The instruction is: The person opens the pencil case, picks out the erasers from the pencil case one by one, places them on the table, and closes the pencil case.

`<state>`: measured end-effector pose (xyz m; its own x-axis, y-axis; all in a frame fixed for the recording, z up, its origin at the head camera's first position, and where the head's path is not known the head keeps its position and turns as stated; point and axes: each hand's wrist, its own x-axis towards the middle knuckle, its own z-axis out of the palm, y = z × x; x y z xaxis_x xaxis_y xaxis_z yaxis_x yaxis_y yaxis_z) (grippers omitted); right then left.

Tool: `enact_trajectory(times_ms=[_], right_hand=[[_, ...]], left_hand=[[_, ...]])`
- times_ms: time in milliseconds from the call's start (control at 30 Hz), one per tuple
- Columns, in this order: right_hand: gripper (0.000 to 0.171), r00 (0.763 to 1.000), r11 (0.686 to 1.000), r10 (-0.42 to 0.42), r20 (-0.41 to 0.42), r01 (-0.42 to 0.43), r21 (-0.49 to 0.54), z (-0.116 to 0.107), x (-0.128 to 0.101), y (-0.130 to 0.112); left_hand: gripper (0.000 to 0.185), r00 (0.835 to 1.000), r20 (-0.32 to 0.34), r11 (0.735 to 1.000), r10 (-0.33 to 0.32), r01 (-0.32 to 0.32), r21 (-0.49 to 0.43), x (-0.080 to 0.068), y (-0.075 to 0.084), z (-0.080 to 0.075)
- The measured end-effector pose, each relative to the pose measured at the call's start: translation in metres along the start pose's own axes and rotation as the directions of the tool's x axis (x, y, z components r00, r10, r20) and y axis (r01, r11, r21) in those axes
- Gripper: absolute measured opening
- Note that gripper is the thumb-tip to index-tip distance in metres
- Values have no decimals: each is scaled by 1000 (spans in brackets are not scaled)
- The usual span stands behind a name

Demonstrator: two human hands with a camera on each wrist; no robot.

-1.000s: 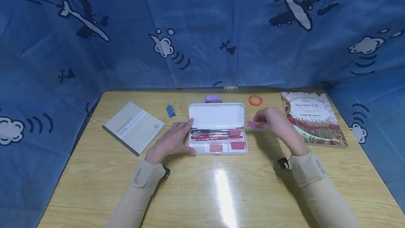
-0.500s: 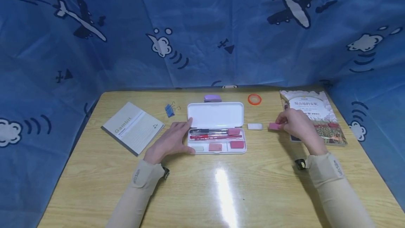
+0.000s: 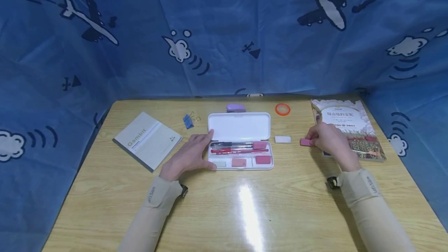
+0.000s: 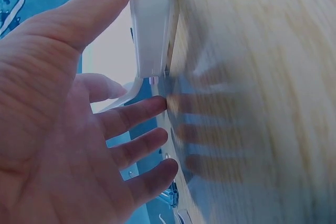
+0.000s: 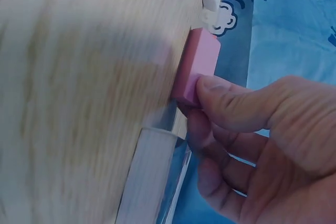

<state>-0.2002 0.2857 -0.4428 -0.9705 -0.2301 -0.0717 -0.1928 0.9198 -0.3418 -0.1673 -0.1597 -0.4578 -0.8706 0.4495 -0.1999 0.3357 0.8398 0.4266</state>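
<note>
— On the wooden table (image 3: 224, 213), just left of the picture book (image 3: 350, 127), the person's right hand (image 3: 329, 140) is pinching a pink eraser (image 3: 305, 142) between thumb and fingertips. The wrist view is showing the thumb (image 5: 247, 106) pressing on the near end of that eraser, with its long face lying against the tabletop.

— And what is the other hand doing?

— The left hand (image 3: 190, 156) is lying spread out, fingers straight, against the left end of the open white pencil case (image 3: 240, 127). It is gripping nothing; the thumb is reaching up along the lid's edge while the fingers are touching the tray's side.

— Is anything sitting between the case and the pink eraser?

— A white eraser (image 3: 282, 139) is lying there, apart from both. Inside the tray, pens (image 3: 238, 149) are lying lengthwise, and three small blocks are sitting in the front compartments.

— What else is lying around?

— A grey notebook (image 3: 147, 140) is sitting at an angle on the left, a blue binder clip (image 3: 188, 121) beside it. Behind the case a purple object (image 3: 236, 108) is peeking out, and an orange tape ring (image 3: 282, 109) is resting near the far edge.
</note>
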Motion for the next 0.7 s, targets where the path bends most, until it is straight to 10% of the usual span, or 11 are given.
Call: enact_trajectory(times_ms=[700], right_hand=[[8,998,998,46,38,-45,-37,3,9,-4]], left_hand=[[120,1000,19,1000,-16,16,-19,0,0,0]])
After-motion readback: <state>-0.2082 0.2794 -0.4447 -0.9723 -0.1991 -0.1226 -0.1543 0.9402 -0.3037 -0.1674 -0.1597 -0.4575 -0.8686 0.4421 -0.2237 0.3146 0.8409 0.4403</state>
